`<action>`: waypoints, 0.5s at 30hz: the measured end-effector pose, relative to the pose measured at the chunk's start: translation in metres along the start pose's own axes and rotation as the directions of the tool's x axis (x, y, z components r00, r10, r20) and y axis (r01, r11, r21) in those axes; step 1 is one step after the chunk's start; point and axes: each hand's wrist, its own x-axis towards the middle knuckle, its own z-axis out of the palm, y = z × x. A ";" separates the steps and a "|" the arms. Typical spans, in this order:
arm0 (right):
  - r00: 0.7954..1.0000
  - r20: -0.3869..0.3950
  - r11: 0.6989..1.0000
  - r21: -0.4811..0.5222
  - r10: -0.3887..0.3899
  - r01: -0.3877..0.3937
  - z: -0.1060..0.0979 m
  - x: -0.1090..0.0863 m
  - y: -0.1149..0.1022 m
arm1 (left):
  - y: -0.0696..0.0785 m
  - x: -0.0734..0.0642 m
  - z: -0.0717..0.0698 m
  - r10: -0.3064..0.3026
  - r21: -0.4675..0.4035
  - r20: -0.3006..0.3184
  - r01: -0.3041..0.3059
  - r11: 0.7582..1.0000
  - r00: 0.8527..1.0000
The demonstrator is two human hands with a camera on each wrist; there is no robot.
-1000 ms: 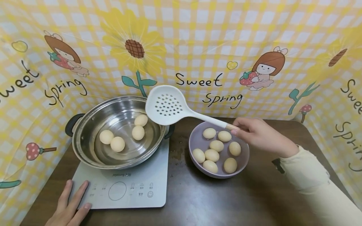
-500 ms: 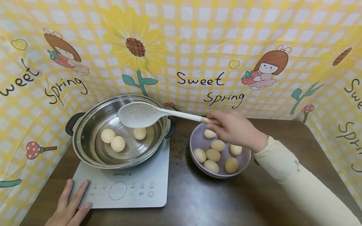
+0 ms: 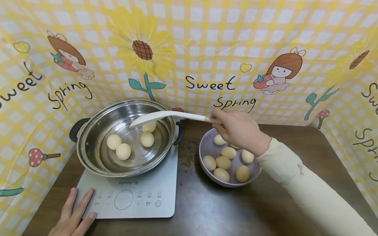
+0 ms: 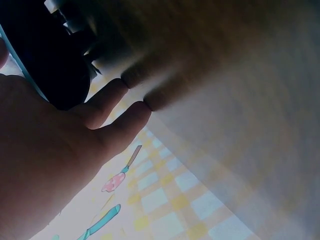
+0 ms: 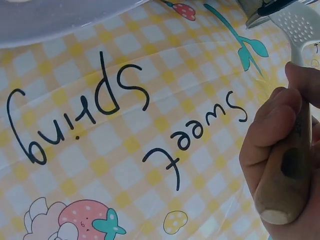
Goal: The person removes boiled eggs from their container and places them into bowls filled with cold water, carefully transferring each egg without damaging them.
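A perforated skimmer (image 3: 160, 114) partly hides one egg (image 3: 150, 127) in the pot (image 3: 94, 131); the right hand (image 3: 240, 130) covers part of the purple bowl (image 3: 208, 144). The head view crops the left hand (image 3: 72, 216); the induction cooktop (image 3: 165, 209) has button labels too small to read.

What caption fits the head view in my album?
Right hand holding a white spoon over a pot of eggs, with more eggs in a bowl.
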 end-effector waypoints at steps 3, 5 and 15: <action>1.000 -0.003 0.999 -0.039 -0.003 0.002 0.001 0.001 0.001 | 0.000 -0.001 0.002 0.005 -0.015 -0.022 -0.005 1.000 1.000; 1.000 -0.003 0.998 -0.065 -0.005 0.005 0.001 0.001 0.002 | -0.001 -0.002 0.002 0.005 -0.015 -0.029 -0.005 1.000 1.000; 0.998 0.061 0.996 -0.088 -0.012 0.017 0.002 0.000 -0.002 | -0.001 -0.002 0.002 0.003 -0.012 -0.027 -0.004 1.000 1.000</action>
